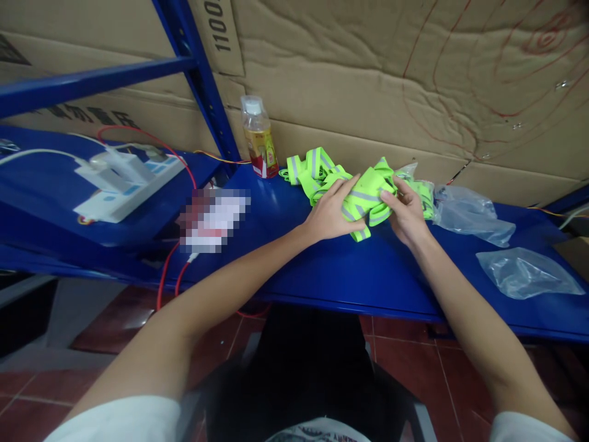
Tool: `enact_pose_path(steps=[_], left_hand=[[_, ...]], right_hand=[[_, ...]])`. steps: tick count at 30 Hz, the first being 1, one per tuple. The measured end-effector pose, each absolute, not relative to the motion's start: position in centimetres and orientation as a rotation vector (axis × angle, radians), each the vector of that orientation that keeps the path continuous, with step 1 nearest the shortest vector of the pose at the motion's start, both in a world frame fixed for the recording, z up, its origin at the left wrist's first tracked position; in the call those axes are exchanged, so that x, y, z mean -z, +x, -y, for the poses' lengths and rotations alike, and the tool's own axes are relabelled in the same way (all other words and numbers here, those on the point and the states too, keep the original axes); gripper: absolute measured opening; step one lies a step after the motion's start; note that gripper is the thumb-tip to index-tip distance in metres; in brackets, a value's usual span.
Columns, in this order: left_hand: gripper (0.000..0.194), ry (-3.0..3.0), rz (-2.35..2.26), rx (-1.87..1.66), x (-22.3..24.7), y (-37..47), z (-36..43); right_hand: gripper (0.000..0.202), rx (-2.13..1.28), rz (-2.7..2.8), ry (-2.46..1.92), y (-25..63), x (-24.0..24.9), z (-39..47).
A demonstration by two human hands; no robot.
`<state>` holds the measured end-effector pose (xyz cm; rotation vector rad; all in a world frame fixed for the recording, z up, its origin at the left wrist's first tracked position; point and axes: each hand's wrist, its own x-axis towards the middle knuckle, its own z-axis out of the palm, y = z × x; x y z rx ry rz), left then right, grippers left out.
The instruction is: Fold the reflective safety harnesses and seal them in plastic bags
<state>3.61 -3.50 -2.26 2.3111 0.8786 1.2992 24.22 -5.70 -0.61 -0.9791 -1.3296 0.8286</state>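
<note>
A bundle of neon yellow-green reflective straps (pixel 368 193) with grey stripes is held between my two hands above the blue shelf. My left hand (pixel 332 212) grips its left side, thumb underneath and fingers over the top. On the right side, my right hand (pixel 407 209) pinches the bundle between thumb and fingers. More of the same reflective strapping (pixel 313 166) lies in loops behind and left of my left hand. Beyond my right hand, a further folded green piece (pixel 426 197) lies partly in clear plastic.
A drink bottle (pixel 260 138) stands by the cardboard wall. Clear plastic bags (pixel 529 273) lie at the right. A white power strip (pixel 133 187) with plugs and cables sits at the left, near a blurred-out item (pixel 214 221) with red cables. Blue metal posts (pixel 207 80) frame the shelf.
</note>
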Motion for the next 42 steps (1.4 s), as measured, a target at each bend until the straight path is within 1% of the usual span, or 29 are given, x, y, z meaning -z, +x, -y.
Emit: enact_pose_path(steps=[1,2,5,6,8,10,13,15,18,21,23,26,28,30,34,35,36,37,40,42], left_hand=[[0.085,2.234,-0.882,-1.342,2.1,3.5,3.4],[0.076,2.137,-0.89,-1.379,2.0,3.5,3.4],[0.031,1.814,-0.896,-1.425,1.8,3.4,2.9],[0.02,1.735,-0.877,-1.423,1.8,3.4,2.7],[0.011,1.639,-0.832,-1.423,1.8,3.5,2.4],[0.012,1.585,-0.814,-1.443,1.8,3.5,2.0],[0.028,1.478,-0.845,-1.439,2.2,3.6,1.4],[0.033,1.412,-0.853,-1.389,2.5,3.6,0.8],[0.03,1.475,-0.817,-1.307,2.8,3.7,0.1],[0.029,1.647,-0.783,-1.29,2.8,3.8,0.0],[0.029,1.658,-0.798,-1.288,2.8,3.9,0.1],[0.028,1.542,-0.831,-1.225,2.7,3.9,0.5],[0.04,1.536,-0.822,-1.146,2.3,3.6,1.1],[0.054,1.669,-0.825,-1.114,1.9,3.2,2.1],[0.092,2.256,-0.824,-1.123,1.2,2.9,4.1],[0.097,2.37,-0.818,-1.102,1.1,2.9,4.3],[0.096,2.442,-0.824,-1.086,1.1,2.9,4.4],[0.092,2.477,-0.847,-1.088,1.0,2.9,4.2],[0.069,2.527,-0.933,-1.14,0.9,2.4,2.9],[0.051,2.608,-0.921,-1.107,0.6,1.9,2.1]], right_hand=[[0.061,-0.834,1.333,-0.972,24.3,0.6,5.7],[0.06,-0.843,1.33,-0.977,24.4,0.6,5.7],[0.058,-0.9,1.323,-1.041,24.7,0.5,5.8],[0.057,-0.937,1.318,-1.066,24.7,0.5,5.8],[0.048,-1.046,1.311,-1.116,24.7,0.5,6.0],[0.042,-1.177,1.34,-1.161,24.6,0.4,6.4],[0.048,-1.306,1.45,-1.225,24.5,0.4,7.0],[0.051,-1.307,1.473,-1.266,24.4,0.3,7.2],[0.049,-1.203,1.338,-1.259,24.5,-0.2,7.3],[0.047,-1.085,1.162,-1.143,25.1,-1.5,7.4],[0.045,-1.106,1.126,-1.059,25.7,-2.6,7.5],[0.053,-1.179,1.17,-0.969,26.2,-4.0,7.9],[0.054,-1.152,1.192,-0.961,26.1,-4.4,8.0],[0.054,-1.1,1.21,-0.992,25.8,-4.3,8.1],[0.056,-1.071,1.224,-1.035,25.1,-4.3,8.2],[0.055,-1.088,1.211,-1.026,25.1,-4.5,8.3],[0.054,-1.104,1.193,-1.012,25.3,-4.7,8.4],[0.054,-1.111,1.177,-0.993,25.5,-4.9,8.4],[0.059,-1.033,1.158,-0.944,26.9,-5.4,8.1],[0.063,-0.959,1.157,-0.93,27.9,-5.4,7.7]])
